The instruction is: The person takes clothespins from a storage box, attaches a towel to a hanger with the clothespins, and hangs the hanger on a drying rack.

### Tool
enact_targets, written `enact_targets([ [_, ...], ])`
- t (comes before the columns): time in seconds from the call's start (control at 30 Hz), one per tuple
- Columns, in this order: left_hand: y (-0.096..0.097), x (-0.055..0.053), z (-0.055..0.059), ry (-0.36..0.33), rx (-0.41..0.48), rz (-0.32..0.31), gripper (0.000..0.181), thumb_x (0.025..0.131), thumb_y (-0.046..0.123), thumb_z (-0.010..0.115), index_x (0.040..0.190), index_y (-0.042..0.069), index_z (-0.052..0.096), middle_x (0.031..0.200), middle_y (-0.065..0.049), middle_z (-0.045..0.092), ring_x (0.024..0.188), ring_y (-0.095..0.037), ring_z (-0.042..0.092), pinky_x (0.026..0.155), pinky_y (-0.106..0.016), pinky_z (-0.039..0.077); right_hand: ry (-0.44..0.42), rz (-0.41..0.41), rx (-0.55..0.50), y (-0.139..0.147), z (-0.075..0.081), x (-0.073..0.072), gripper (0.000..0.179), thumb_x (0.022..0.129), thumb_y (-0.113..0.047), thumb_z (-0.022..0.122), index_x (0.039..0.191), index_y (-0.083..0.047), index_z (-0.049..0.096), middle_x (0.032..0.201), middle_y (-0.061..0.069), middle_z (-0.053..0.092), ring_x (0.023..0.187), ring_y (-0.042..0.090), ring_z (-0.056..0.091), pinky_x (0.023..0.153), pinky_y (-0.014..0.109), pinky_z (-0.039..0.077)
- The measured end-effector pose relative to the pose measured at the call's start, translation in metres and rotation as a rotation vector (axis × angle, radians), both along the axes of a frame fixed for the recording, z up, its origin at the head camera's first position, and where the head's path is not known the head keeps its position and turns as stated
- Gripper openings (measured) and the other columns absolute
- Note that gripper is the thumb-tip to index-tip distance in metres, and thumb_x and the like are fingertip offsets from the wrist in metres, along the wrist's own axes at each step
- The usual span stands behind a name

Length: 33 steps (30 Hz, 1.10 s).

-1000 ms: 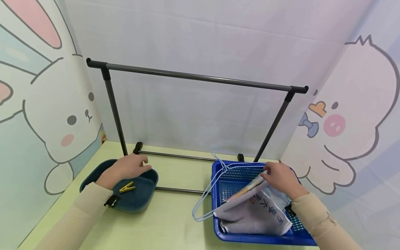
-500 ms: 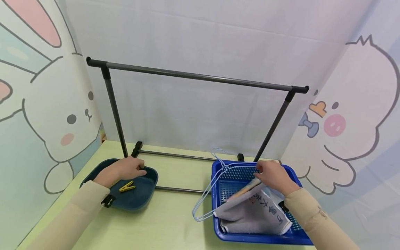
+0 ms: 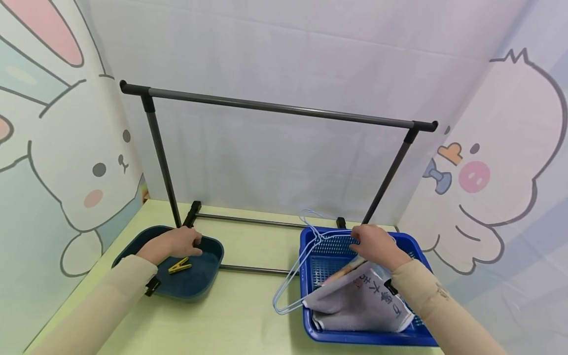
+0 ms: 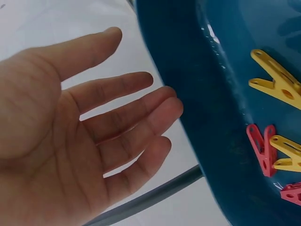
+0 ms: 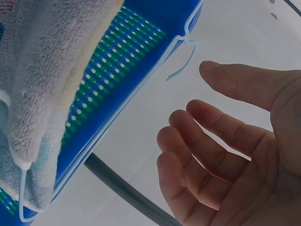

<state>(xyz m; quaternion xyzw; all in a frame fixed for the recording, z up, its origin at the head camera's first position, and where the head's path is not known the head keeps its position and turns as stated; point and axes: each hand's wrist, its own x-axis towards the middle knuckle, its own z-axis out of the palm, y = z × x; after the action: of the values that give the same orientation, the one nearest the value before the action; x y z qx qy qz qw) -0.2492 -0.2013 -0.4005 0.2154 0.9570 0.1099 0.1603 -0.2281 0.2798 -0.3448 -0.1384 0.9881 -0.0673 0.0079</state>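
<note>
Towel point(image 3: 361, 306) lies rumpled in the blue basket point(image 3: 355, 337), next to light-blue hangers point(image 3: 319, 240) crossing the rim and below the right hand point(image 3: 378, 245), whose fingers bend loosely, while the left hand point(image 3: 171, 244), fingers relaxed and apart, hovers by the dark tub point(image 3: 198, 280), near a yellow clothespin point(image 3: 179, 266).

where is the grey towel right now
The grey towel lies in the blue basket, on the right side of the head view, just below the right hand in the picture.
</note>
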Motion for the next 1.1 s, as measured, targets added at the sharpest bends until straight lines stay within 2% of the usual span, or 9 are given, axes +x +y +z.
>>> enact_targets([
  [0.13,-0.002,0.0,-0.003,-0.005,-0.027,0.003,0.021,0.088,0.024,0.067,0.096,0.004,0.062,0.088,-0.006,0.055,0.071,-0.018,0.051,0.066,-0.038,0.046,-0.003,0.01,0.015,-0.006,-0.002,-0.003,0.024,0.081,-0.018,0.075,0.099,-0.003,0.069,0.089,0.007,0.065,0.079,0.02,0.061,0.075,0.043,0.052],
  [0.43,-0.002,-0.001,-0.011,-0.069,-0.044,0.055,0.033,0.087,0.022,0.068,0.109,-0.001,0.061,0.099,-0.012,0.061,0.085,-0.025,0.059,0.074,-0.043,0.049,-0.039,0.025,-0.002,-0.018,-0.004,-0.009,0.024,0.083,-0.016,0.073,0.101,-0.002,0.068,0.093,0.011,0.065,0.08,0.02,0.061,0.076,0.043,0.052],
  [0.6,-0.002,0.001,-0.019,-0.071,-0.06,0.072,0.045,0.088,0.021,0.068,0.121,-0.006,0.055,0.113,-0.021,0.059,0.101,-0.036,0.058,0.082,-0.048,0.047,-0.062,0.036,-0.001,-0.022,-0.005,-0.016,0.025,0.083,-0.017,0.073,0.103,-0.003,0.067,0.098,0.011,0.066,0.085,0.021,0.062,0.079,0.043,0.051],
  [0.73,0.0,0.003,-0.024,-0.048,-0.078,0.081,0.049,0.086,0.019,0.069,0.124,-0.008,0.054,0.117,-0.025,0.057,0.105,-0.04,0.056,0.085,-0.053,0.045,-0.063,0.071,0.009,-0.025,-0.006,-0.02,0.025,0.084,-0.019,0.073,0.104,-0.004,0.067,0.098,0.009,0.066,0.087,0.021,0.061,0.08,0.043,0.051],
  [0.93,0.001,0.005,-0.03,-0.023,-0.126,0.086,0.049,0.084,0.02,0.072,0.123,-0.006,0.057,0.116,-0.023,0.059,0.104,-0.039,0.056,0.085,-0.056,0.044,-0.037,0.118,0.027,-0.031,-0.002,-0.024,0.028,0.083,-0.019,0.074,0.105,-0.003,0.068,0.096,0.009,0.065,0.087,0.022,0.06,0.081,0.042,0.05],
  [1.1,0.002,0.005,-0.036,-0.015,-0.156,0.085,0.047,0.082,0.021,0.074,0.118,-0.004,0.059,0.107,-0.019,0.062,0.094,-0.032,0.059,0.082,-0.054,0.047,-0.065,0.128,0.037,-0.037,-0.003,-0.028,0.027,0.083,-0.017,0.074,0.105,-0.002,0.067,0.096,0.01,0.064,0.087,0.023,0.06,0.081,0.042,0.05],
])
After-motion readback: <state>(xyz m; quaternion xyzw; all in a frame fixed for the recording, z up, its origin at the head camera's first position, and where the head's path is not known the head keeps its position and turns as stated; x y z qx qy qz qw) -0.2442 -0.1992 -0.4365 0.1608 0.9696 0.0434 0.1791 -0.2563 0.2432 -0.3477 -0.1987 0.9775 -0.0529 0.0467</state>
